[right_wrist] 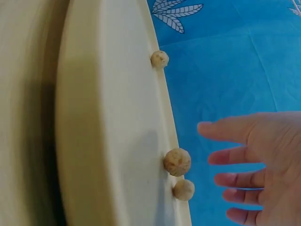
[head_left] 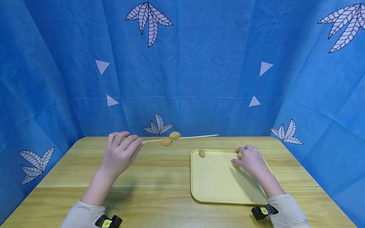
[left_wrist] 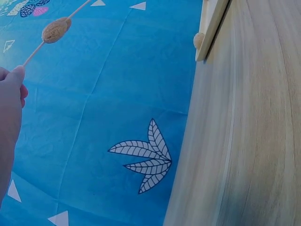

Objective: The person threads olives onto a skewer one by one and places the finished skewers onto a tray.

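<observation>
In the head view my left hand (head_left: 121, 153) grips one end of a thin wooden skewer (head_left: 199, 136), raised above the table and pointing right. Two tan, rough-skinned balls (head_left: 166, 142) sit on it side by side; they look like meatballs, but the kind is unclear. My right hand (head_left: 252, 161) hovers over the far right of a pale yellow tray (head_left: 214, 180), thumb and fingers spread. Beside its fingertips lie two more such balls (head_left: 239, 156); in the right wrist view a gap separates the hand (right_wrist: 263, 162) from both balls (right_wrist: 177, 162).
One more tan ball (head_left: 201, 153) lies in the tray's far left corner. The tray stands on a wooden table (head_left: 159, 190), right of the middle. A blue patterned curtain (head_left: 199, 63) hangs behind the table and at both sides.
</observation>
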{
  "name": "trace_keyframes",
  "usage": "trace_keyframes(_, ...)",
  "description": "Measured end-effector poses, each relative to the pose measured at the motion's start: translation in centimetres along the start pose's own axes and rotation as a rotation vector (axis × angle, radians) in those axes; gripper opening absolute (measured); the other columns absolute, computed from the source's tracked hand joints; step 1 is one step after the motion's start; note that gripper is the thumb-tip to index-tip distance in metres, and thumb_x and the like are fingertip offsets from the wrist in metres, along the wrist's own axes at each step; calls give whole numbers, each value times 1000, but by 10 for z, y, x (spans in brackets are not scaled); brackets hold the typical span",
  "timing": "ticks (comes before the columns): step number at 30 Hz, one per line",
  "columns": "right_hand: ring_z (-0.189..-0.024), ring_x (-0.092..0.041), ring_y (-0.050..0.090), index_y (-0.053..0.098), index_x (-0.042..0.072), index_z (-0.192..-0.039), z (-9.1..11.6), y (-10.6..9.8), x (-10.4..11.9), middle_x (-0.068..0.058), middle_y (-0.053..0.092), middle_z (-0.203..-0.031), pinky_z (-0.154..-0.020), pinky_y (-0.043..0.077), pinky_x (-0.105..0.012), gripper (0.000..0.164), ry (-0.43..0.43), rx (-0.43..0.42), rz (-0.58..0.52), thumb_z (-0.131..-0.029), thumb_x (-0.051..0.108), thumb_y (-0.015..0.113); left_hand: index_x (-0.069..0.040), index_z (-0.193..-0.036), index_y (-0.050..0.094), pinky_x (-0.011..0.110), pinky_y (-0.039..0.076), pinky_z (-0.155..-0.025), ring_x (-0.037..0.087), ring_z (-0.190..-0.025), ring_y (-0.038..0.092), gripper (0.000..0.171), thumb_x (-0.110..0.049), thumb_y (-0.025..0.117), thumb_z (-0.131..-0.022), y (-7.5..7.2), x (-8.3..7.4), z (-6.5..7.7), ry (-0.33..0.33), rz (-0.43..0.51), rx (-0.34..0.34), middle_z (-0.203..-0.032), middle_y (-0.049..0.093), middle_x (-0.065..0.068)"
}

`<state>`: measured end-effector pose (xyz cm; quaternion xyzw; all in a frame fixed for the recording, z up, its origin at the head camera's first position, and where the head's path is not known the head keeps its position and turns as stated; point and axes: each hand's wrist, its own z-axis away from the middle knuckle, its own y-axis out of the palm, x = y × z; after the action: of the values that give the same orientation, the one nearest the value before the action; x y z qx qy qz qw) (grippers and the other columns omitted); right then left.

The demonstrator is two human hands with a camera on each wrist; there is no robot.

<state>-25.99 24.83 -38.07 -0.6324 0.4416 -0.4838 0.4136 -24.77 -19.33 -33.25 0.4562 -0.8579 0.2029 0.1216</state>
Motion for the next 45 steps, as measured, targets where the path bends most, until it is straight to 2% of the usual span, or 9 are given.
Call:
trace_keyframes(5, -99, -39, 51, 68, 3, -110, 1, 5, -2, -21, 58, -108, -77, 47, -55, 38, 5, 30, 31, -86, 32, 67, -5, -82, 72, 46, 40, -68, 33, -77, 59, 27, -23, 59, -97, 1, -1, 0, 11, 5, -17, -77, 70, 9)
trace_keyframes(9, -98, -39, 51, 68, 3, -102, 2, 8, -2, -20, 58, -104, -76, 47, -56, 33, -1, 24, 68, -86, 32, 64, -5, -81, 72, 45, 41, -68, 33, -77, 60, 25, -22, 60, -96, 2, -1, 0, 23, 10, -15, -77, 71, 9)
trace_keyframes(15, -97, -39, 50, 68, 4, -99, 2, 12, -3, -20, 56, -102, -77, 46, -56, 32, 2, 34, 111, -88, 33, 62, -5, -81, 72, 44, 43, -68, 32, -77, 60, 26, -23, 60, -96, 3, -4, -2, 37, 12, 2, -78, 72, 9)
trace_keyframes(20, -98, -40, 51, 67, 8, -90, 3, 16, -3, -18, 57, -99, -76, 46, -56, 23, -13, 13, 123, -88, 30, 62, -6, -81, 72, 44, 43, -68, 31, -77, 60, 27, -23, 58, -97, 3, -5, -2, 39, 17, 4, -79, 72, 9)
trace_keyframes(31, -101, -39, 50, 67, 7, -94, 4, 17, -3, -16, 58, -101, -79, 45, -56, 22, -31, 20, 97, -87, 27, 66, -6, -80, 72, 43, 43, -67, 31, -76, 60, 27, -23, 59, -97, 4, -7, -1, 47, 20, -14, -78, 72, 8)
trace_keyframes(37, -102, -40, 53, 69, 6, -96, 5, 9, 1, -18, 61, -103, -81, 46, -57, 22, -70, -44, 53, -87, 25, 64, -6, -80, 72, 44, 43, -67, 31, -76, 59, 27, -23, 59, -97, 4, -7, -1, 43, 17, -11, -77, 72, 8)
trace_keyframes(45, -96, -36, 57, 69, 6, -96, 4, -2, 12, -16, 65, -101, -79, 48, -53, 21, -152, -184, 38, -83, 23, 70, -7, -81, 72, 44, 44, -68, 31, -76, 60, 28, -24, 58, -98, 3, -6, 0, 41, 8, 7, -78, 72, 7)
